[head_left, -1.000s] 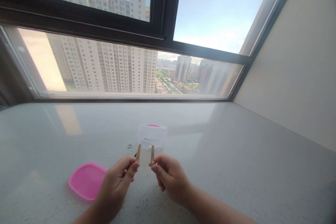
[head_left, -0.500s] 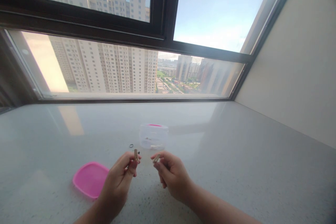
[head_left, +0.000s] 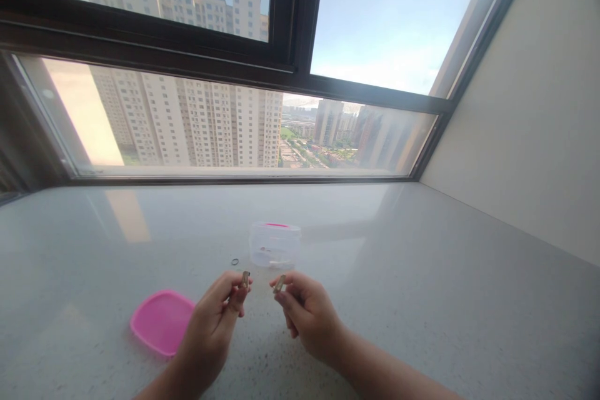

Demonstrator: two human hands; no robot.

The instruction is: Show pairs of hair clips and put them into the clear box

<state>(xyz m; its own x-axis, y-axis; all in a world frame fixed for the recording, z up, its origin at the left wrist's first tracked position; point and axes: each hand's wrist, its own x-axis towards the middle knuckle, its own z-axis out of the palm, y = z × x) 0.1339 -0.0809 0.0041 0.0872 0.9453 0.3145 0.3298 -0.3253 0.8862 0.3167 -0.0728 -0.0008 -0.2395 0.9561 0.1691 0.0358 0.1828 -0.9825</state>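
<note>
Tan pieces (head_left: pixel 245 280) | 2, apart | left hand (head_left: pixel 214 315) pinching 1 | right hand (head_left: pixel 307 312) pinching 1

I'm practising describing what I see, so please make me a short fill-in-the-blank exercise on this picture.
1. The left hand and right hand each grip a small tan piece between forefinger and ____.
2. The plastic lid on the speckled counter is coloured ____.
3. The small dark ring lies to the ____ of the translucent container.

Missing words: thumb; pink; left.

Tan pieces (head_left: pixel 279 284) partly hidden in fingertips (head_left: pixel 240 294); pink lid (head_left: pixel 158 323) partly behind left hand (head_left: pixel 213 319); bits (head_left: pixel 265 250) in clear box (head_left: pixel 284 236), beyond fingertips, unreadable.
</note>
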